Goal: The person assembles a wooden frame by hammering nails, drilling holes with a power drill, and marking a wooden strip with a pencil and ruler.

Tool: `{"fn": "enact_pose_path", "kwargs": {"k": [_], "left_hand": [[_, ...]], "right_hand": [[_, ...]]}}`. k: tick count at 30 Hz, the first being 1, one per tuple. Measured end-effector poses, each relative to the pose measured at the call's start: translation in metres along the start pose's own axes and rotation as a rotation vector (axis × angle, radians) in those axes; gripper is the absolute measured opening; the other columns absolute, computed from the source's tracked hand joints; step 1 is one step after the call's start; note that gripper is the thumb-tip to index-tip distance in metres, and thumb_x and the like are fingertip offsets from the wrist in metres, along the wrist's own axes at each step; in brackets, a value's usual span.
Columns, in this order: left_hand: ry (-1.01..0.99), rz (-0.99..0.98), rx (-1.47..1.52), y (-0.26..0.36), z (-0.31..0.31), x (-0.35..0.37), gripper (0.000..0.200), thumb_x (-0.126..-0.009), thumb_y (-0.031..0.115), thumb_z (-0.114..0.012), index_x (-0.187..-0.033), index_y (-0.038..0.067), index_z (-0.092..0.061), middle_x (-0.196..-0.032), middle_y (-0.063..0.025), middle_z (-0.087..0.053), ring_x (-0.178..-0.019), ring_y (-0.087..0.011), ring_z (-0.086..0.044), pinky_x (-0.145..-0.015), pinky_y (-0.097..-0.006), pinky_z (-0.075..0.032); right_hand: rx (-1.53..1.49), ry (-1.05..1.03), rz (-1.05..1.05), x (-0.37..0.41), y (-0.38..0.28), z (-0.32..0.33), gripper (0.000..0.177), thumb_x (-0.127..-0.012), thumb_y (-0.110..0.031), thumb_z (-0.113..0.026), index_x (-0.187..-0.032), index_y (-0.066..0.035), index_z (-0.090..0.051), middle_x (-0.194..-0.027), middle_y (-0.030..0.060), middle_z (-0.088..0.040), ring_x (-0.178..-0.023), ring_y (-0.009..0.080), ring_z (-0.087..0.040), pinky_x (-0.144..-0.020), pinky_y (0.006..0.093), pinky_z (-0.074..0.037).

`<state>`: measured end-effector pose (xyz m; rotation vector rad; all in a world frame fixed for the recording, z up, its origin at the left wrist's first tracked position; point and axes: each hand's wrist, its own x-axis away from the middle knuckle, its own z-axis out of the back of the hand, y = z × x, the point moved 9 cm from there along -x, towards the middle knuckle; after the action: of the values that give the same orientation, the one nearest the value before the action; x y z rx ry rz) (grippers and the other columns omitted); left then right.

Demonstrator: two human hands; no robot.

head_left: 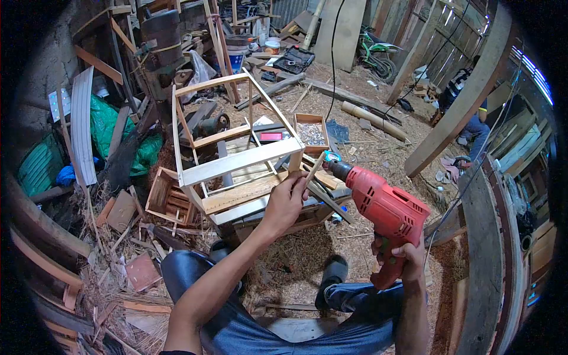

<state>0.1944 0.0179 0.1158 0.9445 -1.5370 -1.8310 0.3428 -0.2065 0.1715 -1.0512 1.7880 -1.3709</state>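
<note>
My right hand (405,255) grips the handle of a red electric drill (384,207), whose chuck points up and left toward a thin wooden dowel (314,167). My left hand (288,198) pinches that dowel upright, right beside the drill tip. Just behind the left hand stands a pale wooden frame (236,160) like a small chair, resting on a low work block. My knees in dark trousers show at the bottom.
A small wooden box of nails (310,131) lies behind the frame. A wooden crate (168,200) sits on the left amid scraps and sawdust. Another person (467,112) crouches at the far right. Large curved beams (455,118) lean on the right.
</note>
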Motion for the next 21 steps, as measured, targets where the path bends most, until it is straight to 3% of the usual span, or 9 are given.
{"fn": "enact_pose_path", "kwargs": {"k": [6, 21], "left_hand": [[0.129, -0.105, -0.155, 0.01, 0.01, 0.003, 0.036, -0.095, 0.027, -0.057, -0.118, -0.001, -0.061, -0.076, -0.0048, -0.063, -0.065, -0.0092, -0.054, -0.061, -0.025, -0.044], [0.097, -0.064, -0.19, 0.02, 0.01, 0.006, 0.034, -0.093, 0.026, -0.06, -0.114, -0.001, -0.063, -0.08, -0.0084, -0.065, -0.068, -0.0103, -0.055, -0.063, -0.0259, -0.046]], "right_hand": [[-0.003, 0.031, -0.004, 0.0, 0.003, 0.007, 0.071, -0.057, -0.004, -0.057, -0.126, 0.004, -0.038, -0.095, 0.0221, -0.06, -0.068, 0.0299, -0.064, -0.05, 0.0369, -0.053], [0.005, -0.012, 0.014, -0.004, 0.002, 0.001, 0.07, -0.058, -0.005, -0.058, -0.125, 0.005, -0.04, -0.093, 0.0215, -0.061, -0.067, 0.0276, -0.064, -0.049, 0.035, -0.053]]}}
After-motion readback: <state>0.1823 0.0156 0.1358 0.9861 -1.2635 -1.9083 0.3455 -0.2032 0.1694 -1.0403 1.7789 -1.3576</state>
